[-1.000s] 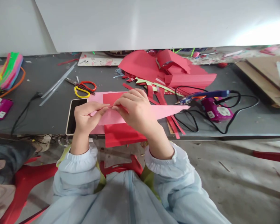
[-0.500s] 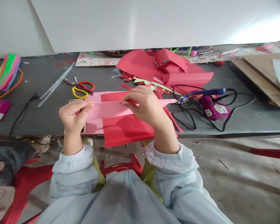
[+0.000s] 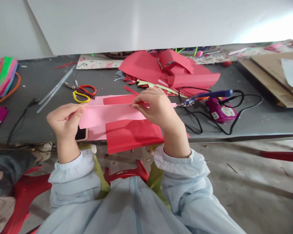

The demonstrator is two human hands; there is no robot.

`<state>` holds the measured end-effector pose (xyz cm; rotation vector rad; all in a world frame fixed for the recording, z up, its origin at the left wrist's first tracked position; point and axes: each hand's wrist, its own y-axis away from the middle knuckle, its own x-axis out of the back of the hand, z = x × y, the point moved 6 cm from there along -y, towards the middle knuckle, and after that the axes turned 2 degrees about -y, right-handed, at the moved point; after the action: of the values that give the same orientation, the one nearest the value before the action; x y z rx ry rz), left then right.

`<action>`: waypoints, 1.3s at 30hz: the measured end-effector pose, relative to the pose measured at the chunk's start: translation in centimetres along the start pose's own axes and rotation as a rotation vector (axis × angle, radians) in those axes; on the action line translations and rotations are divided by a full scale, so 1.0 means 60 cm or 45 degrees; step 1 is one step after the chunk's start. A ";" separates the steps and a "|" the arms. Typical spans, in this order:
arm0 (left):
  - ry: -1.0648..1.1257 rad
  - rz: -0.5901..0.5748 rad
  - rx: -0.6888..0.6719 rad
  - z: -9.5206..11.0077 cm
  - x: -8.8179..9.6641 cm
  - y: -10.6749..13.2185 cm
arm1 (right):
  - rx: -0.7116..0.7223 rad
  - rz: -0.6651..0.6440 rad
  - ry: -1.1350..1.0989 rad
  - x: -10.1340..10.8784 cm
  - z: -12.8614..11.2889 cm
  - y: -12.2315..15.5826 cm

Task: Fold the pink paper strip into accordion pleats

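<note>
A long strip of pink paper (image 3: 109, 114) is stretched level between my hands, above the desk's front edge. My left hand (image 3: 65, 118) pinches its left end between thumb and fingers. Farther right, my right hand (image 3: 155, 105) pinches the strip along its top edge, and a narrow end sticks out beyond that hand. Beneath lies a red paper sheet (image 3: 134, 135) that overhangs the desk edge, with a paler pink sheet (image 3: 97, 132) under it. A phone (image 3: 82, 134) lies partly hidden behind my left hand.
Scissors (image 3: 81, 92) with red and yellow handles lie behind my left hand. On the right are a blue glue gun (image 3: 207, 96), its black cord and a purple power box (image 3: 221, 111). Red paper scraps (image 3: 146, 66) are heaped at the back; cardboard (image 3: 266, 78) sits far right.
My left hand has moved left with the end of the pink strip, and the strip's face has tilted more toward me. My right hand has shifted only slightly, still pinching it.
</note>
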<state>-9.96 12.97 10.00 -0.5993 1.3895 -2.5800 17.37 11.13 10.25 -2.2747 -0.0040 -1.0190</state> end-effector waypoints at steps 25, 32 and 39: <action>-0.191 0.301 0.247 -0.038 0.073 -0.002 | -0.050 -0.082 0.015 0.014 0.030 0.015; -0.072 0.378 0.208 -0.045 0.090 0.002 | -0.065 -0.108 -0.014 0.013 0.044 0.017; -0.177 0.463 0.262 -0.044 0.106 0.005 | -0.063 -0.089 -0.014 0.016 0.052 0.022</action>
<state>-16.87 12.80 10.19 -0.4365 1.0591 -2.3031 20.48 11.55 8.63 -2.3396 -0.0637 -1.0531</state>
